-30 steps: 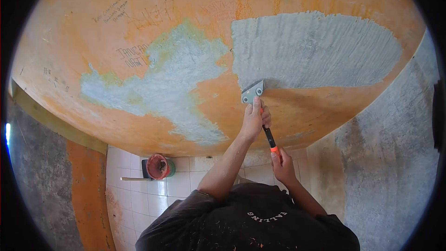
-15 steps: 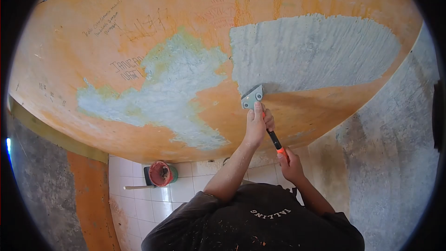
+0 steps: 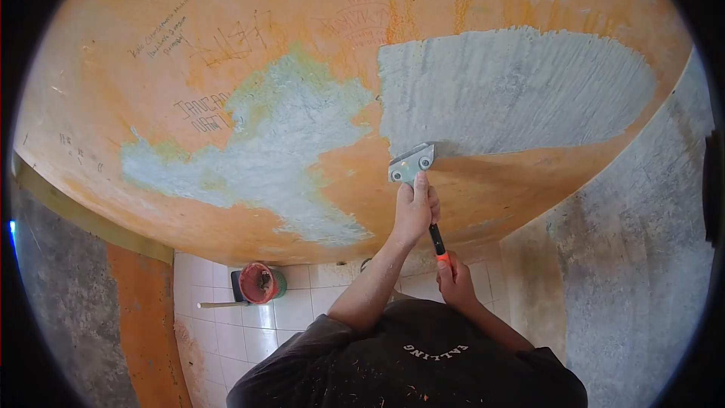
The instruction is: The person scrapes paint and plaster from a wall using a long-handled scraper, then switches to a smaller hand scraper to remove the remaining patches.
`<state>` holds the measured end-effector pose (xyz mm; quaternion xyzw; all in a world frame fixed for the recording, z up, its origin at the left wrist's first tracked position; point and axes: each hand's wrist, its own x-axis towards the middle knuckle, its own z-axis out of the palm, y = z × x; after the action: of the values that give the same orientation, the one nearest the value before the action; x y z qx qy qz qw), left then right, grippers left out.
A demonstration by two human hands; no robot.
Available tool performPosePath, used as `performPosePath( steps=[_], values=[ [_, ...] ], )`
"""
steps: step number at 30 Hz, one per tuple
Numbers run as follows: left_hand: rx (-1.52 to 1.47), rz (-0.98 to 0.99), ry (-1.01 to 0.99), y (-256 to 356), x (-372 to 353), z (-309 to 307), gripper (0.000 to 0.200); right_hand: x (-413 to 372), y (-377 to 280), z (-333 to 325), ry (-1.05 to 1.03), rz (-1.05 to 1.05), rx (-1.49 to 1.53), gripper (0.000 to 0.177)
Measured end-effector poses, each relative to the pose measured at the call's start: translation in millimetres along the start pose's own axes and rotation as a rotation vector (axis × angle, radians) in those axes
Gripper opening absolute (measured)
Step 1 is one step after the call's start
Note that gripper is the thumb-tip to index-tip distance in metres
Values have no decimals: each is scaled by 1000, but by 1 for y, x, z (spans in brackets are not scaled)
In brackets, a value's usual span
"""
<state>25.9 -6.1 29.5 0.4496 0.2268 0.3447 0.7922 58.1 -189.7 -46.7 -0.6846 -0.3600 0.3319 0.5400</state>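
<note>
A long-handled scraper (image 3: 412,165) rests with its wide metal blade against the orange wall (image 3: 468,189), at the lower left corner of a large grey-white patch (image 3: 513,91). Just below the blade, my left hand (image 3: 414,208) is closed around the upper handle, thumb lying along it toward the head. My right hand (image 3: 455,284) grips the orange and black lower end of the same handle. Another pale patch (image 3: 287,136) with greenish edges lies to the left on the wall.
On the white tiled floor (image 3: 294,295) stands a red and green bucket (image 3: 260,283), with a wooden-handled tool (image 3: 223,304) beside it. Handwriting marks the upper wall. A grey wall (image 3: 634,242) meets the orange one at the right.
The scraper's handle has swung more upright and its blade sits slightly lower. My right hand has moved left and a little down. Both hands keep their grip.
</note>
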Motion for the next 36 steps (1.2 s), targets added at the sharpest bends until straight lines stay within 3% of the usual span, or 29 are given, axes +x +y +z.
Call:
performPosePath(
  steps=[6, 10, 12, 21, 28, 33, 36],
  values=[
    [25, 1, 42, 20, 0, 5, 41, 7, 5, 12, -16, -10, 49, 26],
    [118, 120, -13, 43, 2, 9, 42, 20, -5, 19, -31, -51, 83, 27],
    [131, 72, -14, 46, 0, 9, 42, 17, -7, 23, -19, -35, 162, 27],
    [64, 17, -50, 29, -4, 7, 41, 11, 1, 10, -99, 27, 296, 29],
    [59, -40, 28, -4, -2, -5, 41, 1, 14, 9, -67, 107, 213, 28],
    [155, 104, -10, 46, 3, 7, 45, 22, -15, 18, -52, -70, 178, 27],
    [202, 107, -6, 53, -1, 8, 47, 11, -28, 26, -60, 29, 252, 27]
  ],
)
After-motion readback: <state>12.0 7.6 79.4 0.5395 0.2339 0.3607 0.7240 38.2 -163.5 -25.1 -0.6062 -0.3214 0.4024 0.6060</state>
